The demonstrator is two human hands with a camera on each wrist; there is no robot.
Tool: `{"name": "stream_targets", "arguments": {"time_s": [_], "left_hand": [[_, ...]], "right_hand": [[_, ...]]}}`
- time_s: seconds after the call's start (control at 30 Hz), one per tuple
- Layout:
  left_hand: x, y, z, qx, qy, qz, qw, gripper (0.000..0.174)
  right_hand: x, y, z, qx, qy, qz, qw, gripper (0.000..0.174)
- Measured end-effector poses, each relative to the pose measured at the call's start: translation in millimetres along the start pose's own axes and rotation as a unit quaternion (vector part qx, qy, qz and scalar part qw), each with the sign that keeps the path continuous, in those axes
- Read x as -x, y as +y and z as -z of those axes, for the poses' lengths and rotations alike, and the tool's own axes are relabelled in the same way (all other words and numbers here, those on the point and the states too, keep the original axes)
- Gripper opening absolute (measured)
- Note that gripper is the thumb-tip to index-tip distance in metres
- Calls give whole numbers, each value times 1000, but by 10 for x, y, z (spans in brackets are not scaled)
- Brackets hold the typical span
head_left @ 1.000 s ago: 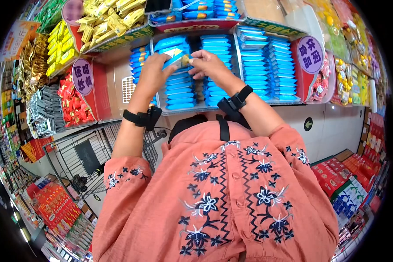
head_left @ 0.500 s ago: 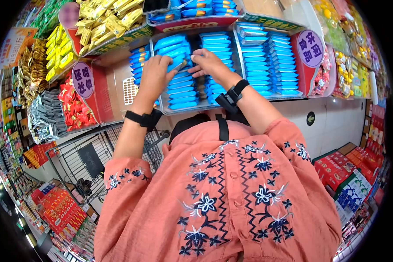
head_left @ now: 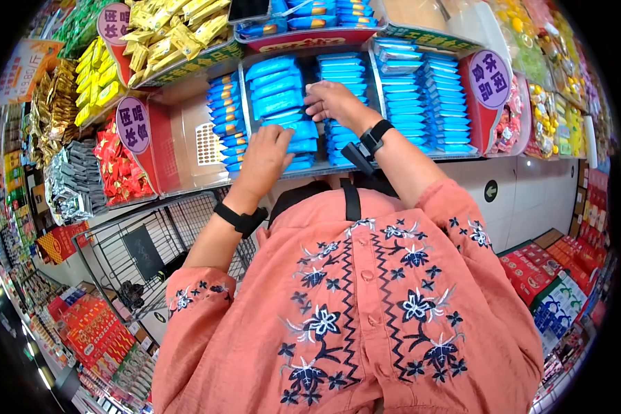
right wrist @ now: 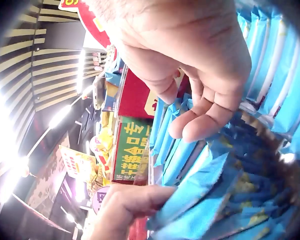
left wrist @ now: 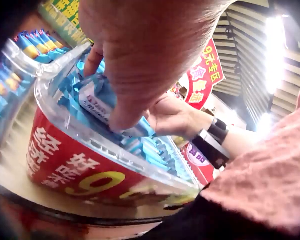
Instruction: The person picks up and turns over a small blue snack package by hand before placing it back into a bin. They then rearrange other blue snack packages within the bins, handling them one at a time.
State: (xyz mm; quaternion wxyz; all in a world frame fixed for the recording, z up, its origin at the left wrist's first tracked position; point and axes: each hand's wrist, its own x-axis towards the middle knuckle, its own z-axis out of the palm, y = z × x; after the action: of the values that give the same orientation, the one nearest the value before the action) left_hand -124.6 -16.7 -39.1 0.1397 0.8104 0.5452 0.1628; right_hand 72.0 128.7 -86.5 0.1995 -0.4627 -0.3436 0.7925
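Note:
My left hand (head_left: 263, 160) is at the near end of a row of blue snack packets (head_left: 276, 86) in a clear-walled bin. It pinches one blue packet (left wrist: 97, 102) between thumb and fingers, as the left wrist view shows; the packet has a white printed patch. Over the gap between this row and the neighbouring row of blue packets (head_left: 341, 72) hangs my right hand (head_left: 339, 105). Its fingers are loosely bent with nothing between them, close above the packets in the right wrist view.
Clear dividers (head_left: 375, 90) split the bin, with more blue packets (head_left: 401, 96) to the right. Red packets (head_left: 121, 165) and yellow ones (head_left: 176, 34) fill bins on the left. A wire shopping cart (head_left: 110, 252) stands at the lower left. A red sign panel (left wrist: 75, 170) covers the bin's front.
My left hand has moved nearer to my body, from mid-row to the row's near end. A packet held between both hands earlier has left them. My right hand has barely shifted.

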Motion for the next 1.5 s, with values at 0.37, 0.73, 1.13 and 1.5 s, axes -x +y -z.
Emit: {"name": "stream_targets", "arguments": {"time_s": [0.37, 0.73, 1.13, 1.5], "left_hand": [[-280, -253, 148, 38, 41, 56, 997, 61], [-1005, -798, 65, -149, 70, -26, 986, 85], [-1263, -922, 11, -192, 7, 11, 981, 72], [-1270, -1063, 242, -176, 29, -8, 984, 68]], "right_hand": [[-23, -31, -59, -3, -10, 8, 1000, 43], [-78, -119, -90, -95, -23, 48, 994, 39], [154, -166, 90, -80, 2, 57, 995, 39], [551, -281, 264, -6, 62, 84, 995, 34]]}}
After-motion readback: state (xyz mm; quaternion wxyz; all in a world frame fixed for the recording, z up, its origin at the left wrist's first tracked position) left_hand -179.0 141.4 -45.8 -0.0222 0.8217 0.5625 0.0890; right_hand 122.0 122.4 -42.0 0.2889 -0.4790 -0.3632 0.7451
